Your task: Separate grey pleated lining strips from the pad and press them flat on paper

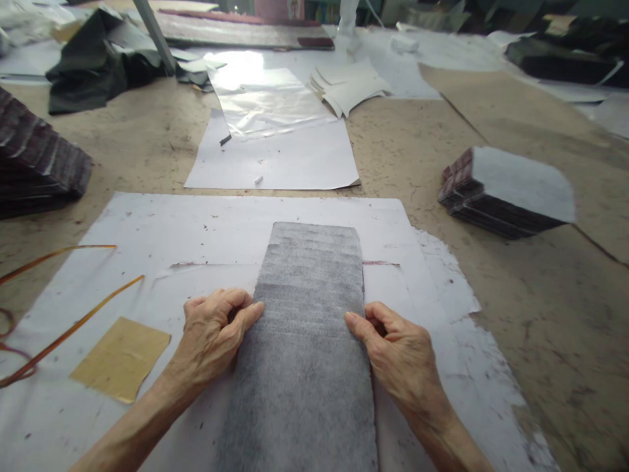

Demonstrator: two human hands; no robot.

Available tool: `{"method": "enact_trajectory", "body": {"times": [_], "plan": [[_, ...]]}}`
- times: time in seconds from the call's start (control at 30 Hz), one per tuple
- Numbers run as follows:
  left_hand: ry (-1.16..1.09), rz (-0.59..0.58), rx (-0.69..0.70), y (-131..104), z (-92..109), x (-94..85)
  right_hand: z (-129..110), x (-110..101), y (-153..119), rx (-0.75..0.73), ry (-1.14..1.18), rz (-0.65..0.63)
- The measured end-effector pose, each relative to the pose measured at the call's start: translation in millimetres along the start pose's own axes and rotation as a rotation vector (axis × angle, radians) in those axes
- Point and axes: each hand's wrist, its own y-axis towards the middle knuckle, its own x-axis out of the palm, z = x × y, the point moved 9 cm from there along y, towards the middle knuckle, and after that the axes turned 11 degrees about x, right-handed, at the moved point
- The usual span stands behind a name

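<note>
Gray strip point(304, 341): ran from the bottom of view up over the white sheet point(246, 210), between both hands.
Tan square point(120, 357): lay on the sheet, beside the left forearm.
Orange strap point(81, 324): curved in from the left, reaching past the tan square.
White paper point(270, 160): sat beyond the sheet on the tabletop point(403, 151), partly under clear film point(270, 98).
Light-topped stack point(521, 183): stood to the right, well apart from the strip.
Dark stack point(39, 151): stood at the far left.
Strip's side edges: were partly covered by thumbs and fingers.
Left hand point(216, 328): angled inward from lower left, fingers curled, thumb toward the strip.
Right hand point(400, 344): mirrored that pose from lower right.
Grip: closed narrowly on opposite edges, thumbs on top, some fingertips hidden.
</note>
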Motion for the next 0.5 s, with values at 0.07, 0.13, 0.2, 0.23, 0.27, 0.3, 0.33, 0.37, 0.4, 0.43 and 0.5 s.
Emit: {"method": "enact_trajectory", "body": {"times": [0.07,0.13,0.2,0.23,0.27,0.3,0.33,0.37,0.4,0.43,0.5], "plan": [[-0.014,-0.009,0.001,0.1,-0.2,0.6,1.2,0.7,0.7,0.014,0.033,-0.024],[-0.027,-0.020,0.000,-0.1,-1.1,1.6,1.8,1.2,1.1,0.020,0.050,-0.038],[-0.037,-0.027,0.000,-0.4,-2.2,2.4,1.3,1.0,1.4,0.011,0.058,-0.037],[-0.040,-0.029,0.002,-0.4,-2.7,2.6,0.9,1.0,1.7,0.006,0.057,-0.037],[-0.043,-0.031,0.003,-0.4,-3.0,2.8,0.5,1.2,2.0,0.002,0.054,-0.036],[-0.044,-0.034,0.006,-0.3,-3.1,3.0,0.2,1.3,2.4,-0.001,0.051,-0.035],[-0.043,-0.034,0.008,-0.1,-3.0,3.0,0.1,1.7,2.7,0.000,0.045,-0.036],[-0.040,-0.037,0.010,0.1,-2.7,3.0,0.0,2.2,3.1,0.002,0.039,-0.039],[-0.035,-0.038,0.013,0.2,-2.2,2.9,0.1,2.9,3.3,0.005,0.033,-0.044],[-0.025,-0.039,0.017,0.4,-1.5,2.8,0.0,3.5,3.5,0.008,0.030,-0.049],[0.018,-0.018,0.025,0.4,0.1,0.4,-0.2,4.4,3.3,0.015,0.027,-0.060]]}}
